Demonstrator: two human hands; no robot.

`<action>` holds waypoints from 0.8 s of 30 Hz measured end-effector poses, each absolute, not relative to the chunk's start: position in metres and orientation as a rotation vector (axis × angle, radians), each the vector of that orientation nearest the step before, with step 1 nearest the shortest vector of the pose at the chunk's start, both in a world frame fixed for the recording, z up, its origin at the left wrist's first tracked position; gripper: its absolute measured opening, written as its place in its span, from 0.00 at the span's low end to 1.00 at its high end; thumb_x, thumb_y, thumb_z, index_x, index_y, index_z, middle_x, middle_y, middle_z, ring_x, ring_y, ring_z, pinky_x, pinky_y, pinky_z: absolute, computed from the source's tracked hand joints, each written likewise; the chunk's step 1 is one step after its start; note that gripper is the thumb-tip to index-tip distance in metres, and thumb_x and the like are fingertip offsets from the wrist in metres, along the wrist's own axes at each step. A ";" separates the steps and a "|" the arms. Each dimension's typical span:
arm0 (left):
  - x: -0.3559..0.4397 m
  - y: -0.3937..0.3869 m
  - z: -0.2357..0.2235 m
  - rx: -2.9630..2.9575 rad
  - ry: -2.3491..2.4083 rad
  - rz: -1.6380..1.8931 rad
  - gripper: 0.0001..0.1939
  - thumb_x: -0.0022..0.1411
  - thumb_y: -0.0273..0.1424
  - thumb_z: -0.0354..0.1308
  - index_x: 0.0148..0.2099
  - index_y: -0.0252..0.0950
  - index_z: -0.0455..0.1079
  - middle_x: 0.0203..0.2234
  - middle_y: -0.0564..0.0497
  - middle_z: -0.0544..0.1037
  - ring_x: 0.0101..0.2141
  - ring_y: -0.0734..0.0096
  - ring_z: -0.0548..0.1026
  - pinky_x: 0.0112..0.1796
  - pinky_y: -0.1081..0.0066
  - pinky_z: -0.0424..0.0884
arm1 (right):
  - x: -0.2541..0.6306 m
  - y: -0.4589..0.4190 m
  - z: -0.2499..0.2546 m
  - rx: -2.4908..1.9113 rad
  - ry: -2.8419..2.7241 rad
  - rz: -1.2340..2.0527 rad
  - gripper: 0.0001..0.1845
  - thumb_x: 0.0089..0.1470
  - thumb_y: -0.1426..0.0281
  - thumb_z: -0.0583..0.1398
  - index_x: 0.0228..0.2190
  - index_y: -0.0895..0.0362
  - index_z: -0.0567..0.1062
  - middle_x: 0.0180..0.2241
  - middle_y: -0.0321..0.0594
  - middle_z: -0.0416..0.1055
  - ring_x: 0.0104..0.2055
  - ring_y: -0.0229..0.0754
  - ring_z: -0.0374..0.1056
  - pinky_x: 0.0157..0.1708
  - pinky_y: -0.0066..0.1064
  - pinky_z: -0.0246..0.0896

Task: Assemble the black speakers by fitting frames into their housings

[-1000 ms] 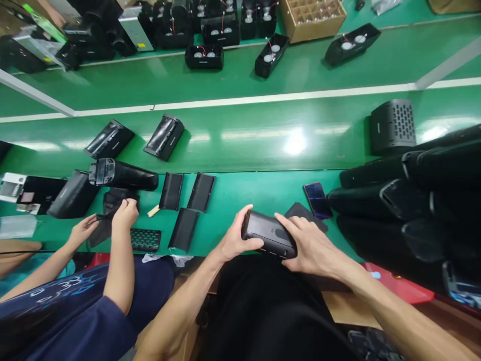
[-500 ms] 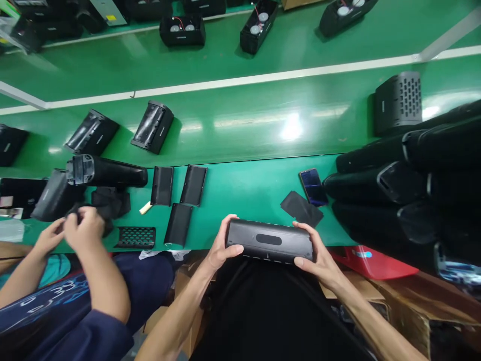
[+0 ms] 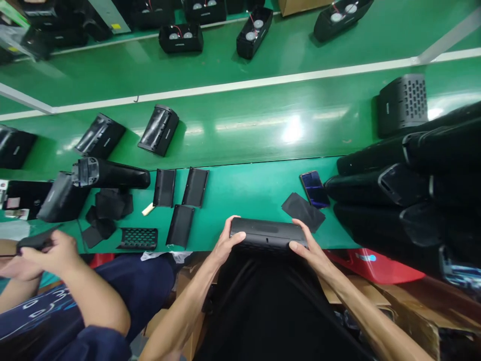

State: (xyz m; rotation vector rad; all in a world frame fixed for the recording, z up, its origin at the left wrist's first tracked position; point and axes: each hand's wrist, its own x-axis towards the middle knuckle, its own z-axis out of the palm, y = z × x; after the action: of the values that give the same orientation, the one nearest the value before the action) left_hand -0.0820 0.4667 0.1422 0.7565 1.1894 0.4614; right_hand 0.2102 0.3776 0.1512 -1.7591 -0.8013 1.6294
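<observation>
A long black speaker housing (image 3: pixel 267 234) lies crosswise at the near edge of the green bench (image 3: pixel 244 193). My left hand (image 3: pixel 224 244) is wrapped round its left end and my right hand (image 3: pixel 308 249) round its right end, fingers over the top. A flat black pad (image 3: pixel 302 211) and a phone (image 3: pixel 314 188) lie just beyond it to the right.
To the left sit three black panels (image 3: pixel 179 200), a grille (image 3: pixel 138 238) and more housings (image 3: pixel 108 174). A co-worker's hands (image 3: pixel 45 253) hold a dark piece at far left. Stacked black housings (image 3: pixel 409 190) fill the right. More speakers (image 3: pixel 158 130) ride the conveyor beyond.
I turned the speaker housing from a tilted hold to level, then rolled it so its narrow side faces up. The co-worker's hands drew back left and toward their body.
</observation>
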 end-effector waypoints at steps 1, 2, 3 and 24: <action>-0.081 0.465 0.142 0.757 1.198 0.492 0.37 0.56 0.44 0.67 0.64 0.44 0.62 0.49 0.49 0.75 0.48 0.57 0.73 0.52 0.61 0.68 | 0.209 0.377 0.149 -1.751 -0.822 1.581 0.45 0.53 0.45 0.66 0.66 0.44 0.60 0.68 0.43 0.59 0.69 0.61 0.56 0.68 0.51 0.49; -0.080 0.462 0.141 0.755 1.207 0.528 0.37 0.55 0.44 0.67 0.64 0.44 0.62 0.48 0.49 0.75 0.47 0.58 0.73 0.51 0.62 0.68 | 0.207 0.377 0.147 -1.741 -0.835 1.541 0.45 0.53 0.46 0.66 0.66 0.44 0.60 0.68 0.43 0.60 0.68 0.61 0.58 0.67 0.50 0.50; -0.078 0.458 0.140 0.757 1.217 0.563 0.37 0.54 0.43 0.68 0.63 0.44 0.63 0.47 0.50 0.74 0.47 0.58 0.73 0.50 0.63 0.68 | 0.206 0.376 0.145 -1.735 -0.841 1.511 0.44 0.54 0.47 0.66 0.66 0.45 0.61 0.67 0.43 0.61 0.66 0.61 0.59 0.66 0.50 0.52; -0.078 0.459 0.151 0.731 1.107 0.574 0.39 0.49 0.43 0.72 0.61 0.42 0.65 0.45 0.50 0.73 0.45 0.61 0.70 0.46 0.67 0.66 | 0.211 0.380 0.163 -1.784 -0.619 1.586 0.42 0.45 0.49 0.72 0.59 0.43 0.69 0.60 0.43 0.66 0.59 0.60 0.66 0.59 0.48 0.63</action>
State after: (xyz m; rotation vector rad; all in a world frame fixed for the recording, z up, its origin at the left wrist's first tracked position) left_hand -0.0782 0.4588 0.1515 0.7308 1.1066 0.5745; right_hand 0.2113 0.3797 0.1633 -1.7842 -0.6190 1.5860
